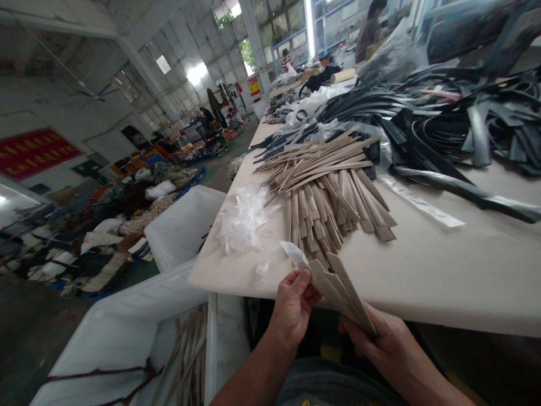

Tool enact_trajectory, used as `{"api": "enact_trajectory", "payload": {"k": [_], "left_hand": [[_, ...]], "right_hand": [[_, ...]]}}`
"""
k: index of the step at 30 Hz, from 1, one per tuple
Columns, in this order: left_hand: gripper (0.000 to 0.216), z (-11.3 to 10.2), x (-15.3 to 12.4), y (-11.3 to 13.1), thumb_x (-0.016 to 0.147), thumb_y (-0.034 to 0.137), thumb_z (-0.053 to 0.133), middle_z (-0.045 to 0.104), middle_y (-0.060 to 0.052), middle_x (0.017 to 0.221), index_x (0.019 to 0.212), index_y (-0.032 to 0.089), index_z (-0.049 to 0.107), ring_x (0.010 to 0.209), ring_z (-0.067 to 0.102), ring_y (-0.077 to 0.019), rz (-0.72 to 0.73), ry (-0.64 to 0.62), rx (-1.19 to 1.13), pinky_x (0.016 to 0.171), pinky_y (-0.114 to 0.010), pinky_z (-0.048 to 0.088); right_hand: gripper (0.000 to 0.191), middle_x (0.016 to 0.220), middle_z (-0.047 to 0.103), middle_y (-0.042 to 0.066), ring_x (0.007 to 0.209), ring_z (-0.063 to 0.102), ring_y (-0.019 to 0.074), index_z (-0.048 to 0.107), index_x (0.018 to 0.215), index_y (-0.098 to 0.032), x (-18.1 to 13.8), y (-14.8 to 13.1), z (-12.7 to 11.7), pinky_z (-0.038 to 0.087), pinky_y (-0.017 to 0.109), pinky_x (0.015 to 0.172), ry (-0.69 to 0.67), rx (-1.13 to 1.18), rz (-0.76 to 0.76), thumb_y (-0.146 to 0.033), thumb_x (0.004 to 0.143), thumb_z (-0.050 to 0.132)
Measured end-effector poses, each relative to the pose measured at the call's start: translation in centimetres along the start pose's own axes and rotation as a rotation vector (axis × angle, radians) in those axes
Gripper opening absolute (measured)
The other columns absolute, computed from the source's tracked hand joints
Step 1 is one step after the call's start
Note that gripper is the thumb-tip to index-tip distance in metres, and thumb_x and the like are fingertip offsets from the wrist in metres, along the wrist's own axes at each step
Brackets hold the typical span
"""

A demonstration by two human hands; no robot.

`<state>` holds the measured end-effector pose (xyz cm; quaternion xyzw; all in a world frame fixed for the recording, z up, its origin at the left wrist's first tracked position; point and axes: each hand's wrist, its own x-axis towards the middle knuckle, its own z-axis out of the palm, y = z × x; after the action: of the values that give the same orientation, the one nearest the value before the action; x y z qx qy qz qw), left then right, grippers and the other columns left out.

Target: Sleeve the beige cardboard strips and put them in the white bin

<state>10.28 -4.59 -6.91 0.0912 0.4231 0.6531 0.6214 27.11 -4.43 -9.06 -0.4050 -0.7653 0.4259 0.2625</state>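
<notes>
My right hand is wrapped round the lower end of a fanned bundle of beige strips, just off the table's front edge. At the bundle's upper left end, my left hand pinches a translucent plastic piece between thumb and fingers, close against a strip's tip. Beyond my hands lies a large pile of similar beige strips on the table. Left of that pile sits a heap of crumpled clear plastic pieces, with a small scrap nearer to me.
Black strips cover the right and back of the pale table. A white bin holding beige strips stands below the table's left side, with another white bin behind it. Bundles crowd the floor at left. Two people are far back.
</notes>
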Motion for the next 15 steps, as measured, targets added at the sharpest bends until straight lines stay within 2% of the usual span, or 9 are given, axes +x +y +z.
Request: {"api": "enact_trajectory", "payload": {"k": [5,9,11,15], "left_hand": [[0.028,-0.4,0.5,1.5,0.061,0.03,0.084,0.07,0.0,0.07,0.07,0.015,0.063,0.066,0.064,-0.0101,0.15,0.055,-0.056,0.066,-0.021,0.05],[0.026,0.1,0.2,1.6,0.06,0.029,0.085,0.07,0.0,0.07,0.069,0.015,0.065,0.068,0.064,-0.0106,0.22,0.071,-0.017,0.071,-0.023,0.05],[0.023,0.5,-0.6,0.4,0.063,0.03,0.082,0.069,-0.001,0.069,0.07,0.014,0.067,0.066,0.062,-0.0109,0.173,-0.001,0.079,0.07,-0.023,0.049],[0.024,1.1,-1.7,-1.2,0.072,0.033,0.074,0.059,-0.001,0.056,0.075,0.01,0.069,0.05,0.051,-0.0104,0.03,-0.245,0.259,0.051,-0.023,0.042]], "right_hand": [[0.036,0.061,0.063,0.002,0.054,0.06,0.0171,0.065,0.085,-0.018,-1.5,0.1,-1.4,0.047,0.023,0.05,-0.131,0.178,0.096,-0.042,0.092,0.039],[0.043,0.059,0.063,0.003,0.053,0.06,0.0176,0.065,0.076,-0.019,-2.0,0.1,-1.9,0.047,0.024,0.049,-0.103,0.144,0.121,-0.048,0.093,0.039],[0.044,0.057,0.063,0.002,0.051,0.06,0.0175,0.064,0.072,-0.02,-1.3,-0.4,-1.9,0.047,0.024,0.049,-0.055,0.125,0.094,-0.05,0.092,0.039],[0.048,0.052,0.061,0.002,0.049,0.059,0.0179,0.062,0.064,-0.02,0.7,-1.7,-1.6,0.046,0.026,0.049,0.052,0.124,0.04,-0.052,0.091,0.04]]}}
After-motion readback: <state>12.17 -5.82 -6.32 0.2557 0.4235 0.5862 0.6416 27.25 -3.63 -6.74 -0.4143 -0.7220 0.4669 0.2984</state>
